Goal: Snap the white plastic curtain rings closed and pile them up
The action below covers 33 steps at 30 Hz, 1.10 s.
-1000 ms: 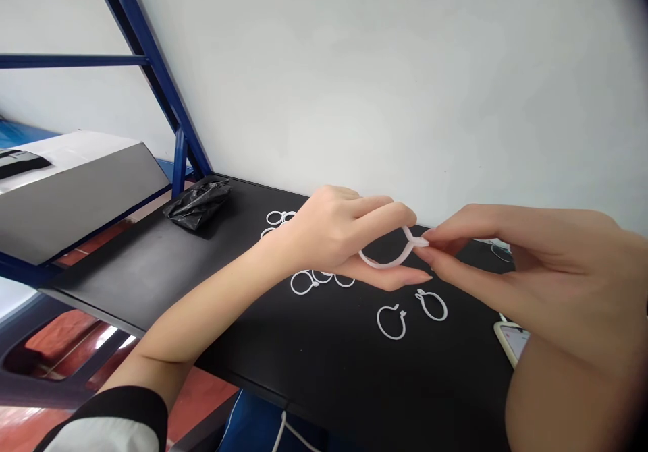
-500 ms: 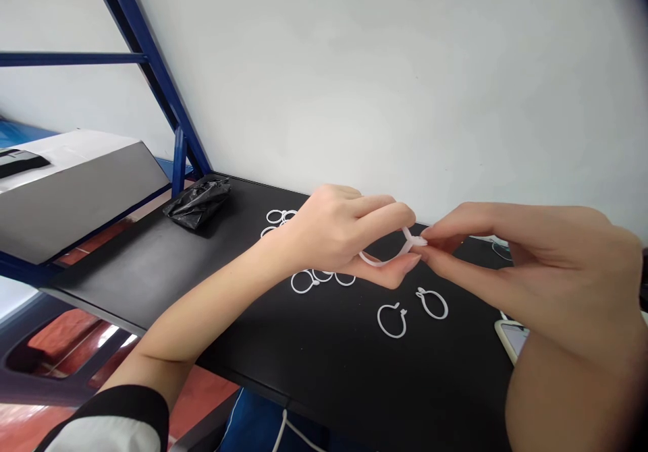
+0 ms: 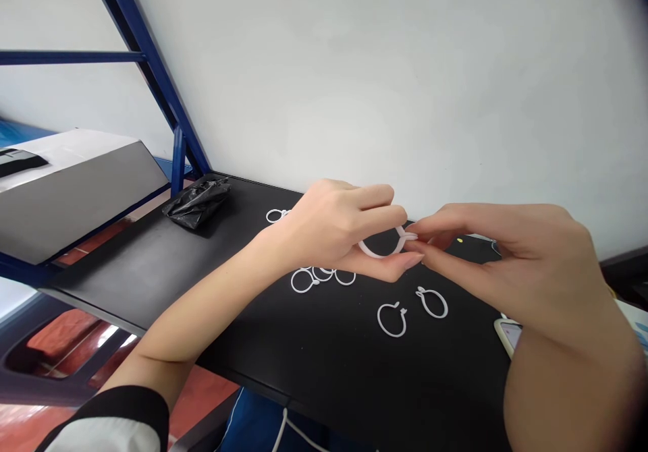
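Above the black table, both hands grip one white plastic ring (image 3: 375, 252) with a clasp at its right end. My left hand (image 3: 344, 229) curls around the ring's loop, thumb below and fingers on top. The thumb and index finger of my right hand (image 3: 511, 256) pinch the clasp ends, which lie together. Below the hands an open white ring (image 3: 391, 320) rests on the table, its ends apart. Next to it lies another white ring (image 3: 434, 303). Several more white rings (image 3: 302, 280) lie beyond and under my left forearm, partly hidden by it.
A crumpled black plastic bag (image 3: 197, 204) sits at the table's far left. At the right, a phone (image 3: 510, 334) is partly covered by my right wrist. A blue metal frame (image 3: 152, 67) rises on the left against the white wall. A white cable (image 3: 281, 428) hangs below the table's front edge.
My right hand has shifted slightly left towards my left hand. The ring's two clasp ends look closer together, and the loop has turned a little.
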### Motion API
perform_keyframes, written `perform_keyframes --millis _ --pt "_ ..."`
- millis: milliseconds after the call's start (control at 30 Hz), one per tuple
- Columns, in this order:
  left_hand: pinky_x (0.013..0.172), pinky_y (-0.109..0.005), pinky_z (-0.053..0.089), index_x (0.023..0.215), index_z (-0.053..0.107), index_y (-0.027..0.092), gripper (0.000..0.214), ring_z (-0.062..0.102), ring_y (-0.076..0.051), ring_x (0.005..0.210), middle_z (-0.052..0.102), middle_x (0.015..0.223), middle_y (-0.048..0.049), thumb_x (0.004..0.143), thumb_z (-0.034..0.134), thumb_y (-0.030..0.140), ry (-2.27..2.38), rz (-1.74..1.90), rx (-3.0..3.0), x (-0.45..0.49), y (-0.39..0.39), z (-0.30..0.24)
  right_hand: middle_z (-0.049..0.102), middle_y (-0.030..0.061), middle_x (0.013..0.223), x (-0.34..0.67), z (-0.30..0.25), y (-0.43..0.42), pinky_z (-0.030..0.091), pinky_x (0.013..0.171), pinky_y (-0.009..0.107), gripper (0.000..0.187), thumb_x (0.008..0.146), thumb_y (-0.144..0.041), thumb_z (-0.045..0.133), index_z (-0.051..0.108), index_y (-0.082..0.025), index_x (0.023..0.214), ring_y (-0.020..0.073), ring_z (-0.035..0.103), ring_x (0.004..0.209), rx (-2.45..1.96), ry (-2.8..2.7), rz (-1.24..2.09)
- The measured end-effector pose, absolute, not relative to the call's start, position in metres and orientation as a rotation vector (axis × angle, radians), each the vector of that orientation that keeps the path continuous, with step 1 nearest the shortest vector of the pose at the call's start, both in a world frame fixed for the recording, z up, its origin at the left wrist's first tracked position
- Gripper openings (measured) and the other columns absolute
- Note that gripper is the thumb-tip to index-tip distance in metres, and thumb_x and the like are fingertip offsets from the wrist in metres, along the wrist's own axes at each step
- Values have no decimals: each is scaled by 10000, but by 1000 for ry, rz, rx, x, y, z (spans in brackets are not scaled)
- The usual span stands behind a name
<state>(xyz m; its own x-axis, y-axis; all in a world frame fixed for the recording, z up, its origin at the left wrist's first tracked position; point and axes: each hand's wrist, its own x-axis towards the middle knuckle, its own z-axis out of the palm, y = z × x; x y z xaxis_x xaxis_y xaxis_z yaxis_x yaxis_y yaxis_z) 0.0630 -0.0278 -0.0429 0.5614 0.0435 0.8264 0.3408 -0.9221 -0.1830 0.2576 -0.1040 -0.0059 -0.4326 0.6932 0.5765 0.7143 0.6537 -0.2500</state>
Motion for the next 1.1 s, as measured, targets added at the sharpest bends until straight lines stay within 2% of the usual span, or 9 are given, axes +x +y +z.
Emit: perform_keyframes --millis 133,233,333,533,867,1100 --pt "381 -255 248 768 637 175 359 292 -70 433 509 590 36 907 454 451 -350 -1237 -2509 61 -27 -42 691 -76 681 258 -5 -104 477 508 266 136 858 -184 638 625 -291 775 134 665 579 -1109 -2187 -47" --pt "404 -231 287 910 642 179 348 407 -61 446 564 622 39 920 473 483 -438 -1148 -2600 59 -25 -42 697 -64 700 259 -8 -102 502 542 269 119 860 -191 639 637 -272 772 135 666 587 -1128 -2172 -45" --pt "437 -215 330 962 630 181 351 501 -64 483 602 648 37 914 505 504 -527 -1058 -2688 58 -24 -43 710 -54 734 261 -11 -98 523 575 271 81 850 -215 662 656 -259 782 134 668 601 -1134 -2157 12" --pt "453 -213 343 956 627 169 373 543 -75 502 629 655 30 902 521 523 -576 -1001 -2750 58 -23 -44 700 -76 726 262 -13 -95 534 597 259 101 841 -192 668 651 -273 783 117 662 604 -1142 -2147 74" --pt "437 -206 300 969 625 177 379 516 -64 475 634 650 31 910 504 531 -576 -990 -2746 57 -23 -41 684 -72 698 261 -10 -97 533 583 265 107 841 -191 668 638 -268 773 120 656 603 -1147 -2154 85" --pt "430 -230 233 791 617 177 428 467 -77 417 563 513 38 902 456 557 -622 -926 -2744 57 -23 -43 695 -60 703 261 -12 -93 538 585 270 100 856 -234 674 656 -266 764 130 668 619 -1134 -2142 116"
